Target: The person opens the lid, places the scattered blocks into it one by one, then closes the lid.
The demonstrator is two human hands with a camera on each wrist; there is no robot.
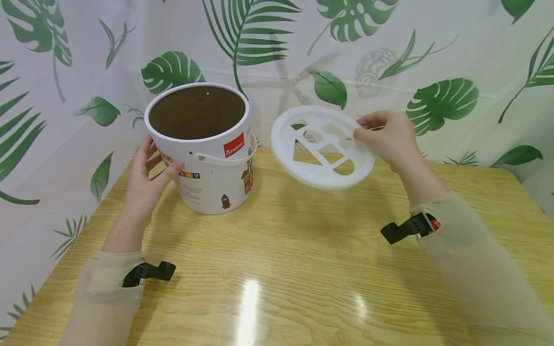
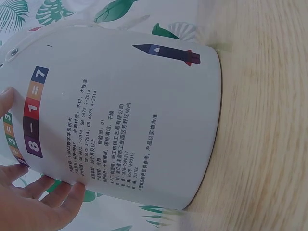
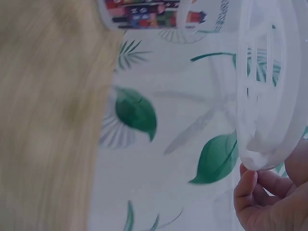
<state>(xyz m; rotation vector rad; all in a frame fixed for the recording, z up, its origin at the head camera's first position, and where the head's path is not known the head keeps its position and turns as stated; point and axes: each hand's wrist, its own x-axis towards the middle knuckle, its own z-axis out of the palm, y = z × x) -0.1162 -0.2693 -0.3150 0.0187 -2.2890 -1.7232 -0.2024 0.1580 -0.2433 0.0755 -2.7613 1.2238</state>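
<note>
A white round bucket (image 1: 216, 180) with printed pictures and a red label stands upright on the wooden table, its top uncovered and its inside brown. My left hand (image 1: 149, 180) holds the bucket's left side, thumb on the front and fingers round the side. In the left wrist view, that hand (image 2: 41, 202) lies beside the printed sums on the bucket wall (image 2: 159, 106). To the right, my right hand (image 1: 389, 137) pinches the edge of a white plastic lid (image 1: 298, 168) with shape cut-outs, held tilted above the table. The right wrist view shows the lid (image 3: 293, 86) edge-on above the fingers (image 3: 248, 185).
A thin white handle (image 1: 229, 162) hangs down against the bucket's front. Behind the wooden table (image 1: 294, 269) hangs a white cloth (image 1: 277, 91) with green leaf prints. Each sleeve carries a black strap mount, one on the left wrist (image 1: 149, 272) and one on the right (image 1: 409, 228).
</note>
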